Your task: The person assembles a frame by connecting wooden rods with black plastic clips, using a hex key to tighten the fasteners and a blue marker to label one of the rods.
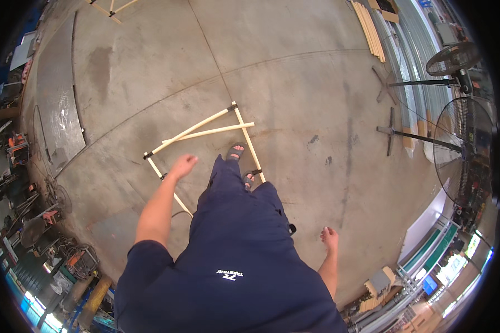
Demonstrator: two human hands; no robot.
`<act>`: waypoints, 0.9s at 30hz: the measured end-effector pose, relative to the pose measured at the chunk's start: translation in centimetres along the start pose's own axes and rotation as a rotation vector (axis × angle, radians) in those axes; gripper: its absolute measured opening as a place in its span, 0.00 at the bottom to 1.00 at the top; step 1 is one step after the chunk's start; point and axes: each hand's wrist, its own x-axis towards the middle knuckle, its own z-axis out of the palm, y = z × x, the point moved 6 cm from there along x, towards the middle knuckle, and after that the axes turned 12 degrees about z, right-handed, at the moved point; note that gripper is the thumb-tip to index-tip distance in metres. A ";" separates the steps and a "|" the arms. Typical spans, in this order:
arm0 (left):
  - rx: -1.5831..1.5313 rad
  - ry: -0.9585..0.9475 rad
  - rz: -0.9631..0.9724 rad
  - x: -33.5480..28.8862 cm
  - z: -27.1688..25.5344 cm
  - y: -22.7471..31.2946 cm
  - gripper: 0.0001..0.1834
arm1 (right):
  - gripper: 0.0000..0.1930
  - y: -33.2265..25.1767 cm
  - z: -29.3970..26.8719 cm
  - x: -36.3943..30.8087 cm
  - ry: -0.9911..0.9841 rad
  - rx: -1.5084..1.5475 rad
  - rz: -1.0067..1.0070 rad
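A frame of pale yellow tubes point(206, 123) joined by black connectors point(231, 107) lies on the floor around my feet. Across one of its corners rests a loose pale yellow tube point(211, 131). My left hand point(183, 165) hangs above the frame's left side, fingers loosely bent, with nothing seen in it. Out to my right, away from the frame, my right hand point(329, 237) hangs over bare concrete, its fingers slightly apart and no object showing. Both hands are clear of the tubes. My sandalled feet point(235, 151) stand inside the frame, beside its right-hand tube; my body hides its near end.
Two black pedestal fans point(465, 150) stand at the right, their feet reaching onto the floor. Behind them lie long wrapped profiles point(414, 66) and a bundle of yellow tubes point(368, 30). A grey sheet point(58, 94) and machines point(80, 261) line the left. Another tube frame point(112, 12) lies far off.
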 end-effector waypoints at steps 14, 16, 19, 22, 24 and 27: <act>0.138 0.057 -0.017 12.8 -3.7 2.1 0.25 | 0.22 -12.7 0.1 -0.5 0.036 0.180 -0.131; 0.174 0.085 -0.049 13.1 -5.3 0.0 0.25 | 0.21 -15.9 2.4 0.7 -0.017 0.213 -0.154; 0.199 -0.070 -0.138 14.1 -1.1 3.7 0.22 | 0.21 -12.0 2.5 4.5 -0.049 0.230 -0.051; 0.232 -0.193 -0.041 16.5 1.8 9.1 0.16 | 0.21 -7.7 3.0 10.0 -0.127 0.137 0.088; 0.163 -0.028 0.013 18.9 2.4 12.0 0.15 | 0.21 -6.7 3.4 13.9 -0.189 0.136 0.180; 0.057 0.124 -0.116 20.8 0.8 16.4 0.18 | 0.18 -11.9 2.6 15.7 -0.254 0.066 0.234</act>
